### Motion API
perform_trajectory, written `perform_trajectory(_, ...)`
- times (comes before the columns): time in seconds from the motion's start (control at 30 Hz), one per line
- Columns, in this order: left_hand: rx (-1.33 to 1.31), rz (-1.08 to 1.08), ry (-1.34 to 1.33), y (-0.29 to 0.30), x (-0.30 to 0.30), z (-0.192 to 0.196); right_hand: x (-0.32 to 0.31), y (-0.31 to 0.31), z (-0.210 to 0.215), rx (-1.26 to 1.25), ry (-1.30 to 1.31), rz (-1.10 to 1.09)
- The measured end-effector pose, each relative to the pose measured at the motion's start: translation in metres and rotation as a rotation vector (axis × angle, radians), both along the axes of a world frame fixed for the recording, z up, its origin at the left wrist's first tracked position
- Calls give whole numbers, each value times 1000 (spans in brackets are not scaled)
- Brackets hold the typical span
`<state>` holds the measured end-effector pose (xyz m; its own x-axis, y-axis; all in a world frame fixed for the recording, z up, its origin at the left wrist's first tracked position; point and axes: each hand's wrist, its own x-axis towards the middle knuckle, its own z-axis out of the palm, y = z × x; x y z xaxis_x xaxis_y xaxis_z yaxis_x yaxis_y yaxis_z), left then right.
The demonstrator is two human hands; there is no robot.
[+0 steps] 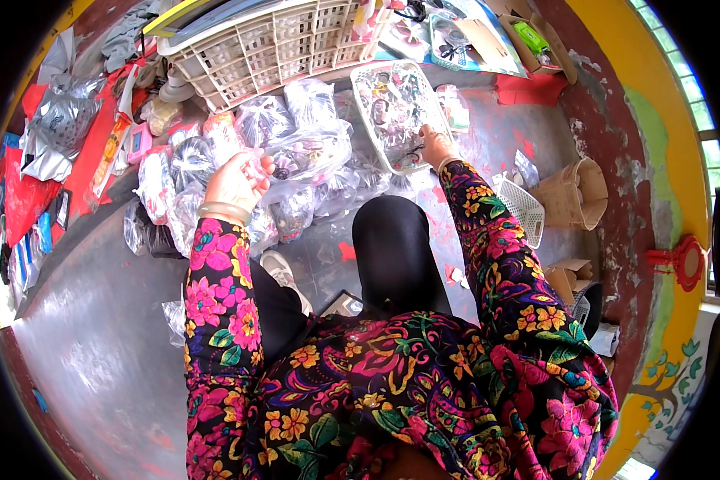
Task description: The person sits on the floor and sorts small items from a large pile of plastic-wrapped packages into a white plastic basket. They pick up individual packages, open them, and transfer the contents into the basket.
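My left hand (238,184) is turned palm up with its fingers curled closed, over a heap of clear plastic bags. Whatever those fingers hold, if anything, is too small to name against the shiny plastic. My right hand (438,147) reaches over the right rim of a white plastic basket (363,120), its fingertips bent together at small dark pieces inside. What it pinches cannot be made out. Several small mixed items in clear wrapping fill that basket. Between my hands lies a large knotted clear bag (312,152) of small goods, with another stuffed bag (266,120) behind it.
A big cream plastic crate (272,50) stands at the back. Silver packets (62,120) and red sheets lie at the left. On the right are a small white basket (522,210) and a brown paper container (574,194) near the wall. My knee (396,248) rises in front.
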<state>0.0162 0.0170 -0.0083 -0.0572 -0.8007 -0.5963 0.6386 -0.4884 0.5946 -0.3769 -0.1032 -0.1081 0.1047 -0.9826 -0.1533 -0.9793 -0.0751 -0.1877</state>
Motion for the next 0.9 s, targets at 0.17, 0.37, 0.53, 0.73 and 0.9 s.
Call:
perform_trajectory(0.17,-6,-14,-19,0,1,8,-12,-4,-12,-12,131,108)
perform_trajectory(0.37,-3,-5,-3,0,3,-6,-18,-1,-9,-197,-50,-126)
perform_trajectory(0.53,-9,-5,0,-1,1,-4,-33,-11,-2,-215,-182,-170)
perform_trajectory(0.73,-15,-7,12,-4,0,-8,-50,-25,5,-275,-665,-306)
perform_trajectory(0.9,3,28,14,1,5,-5,6,-3,47,73,-1210,-365)
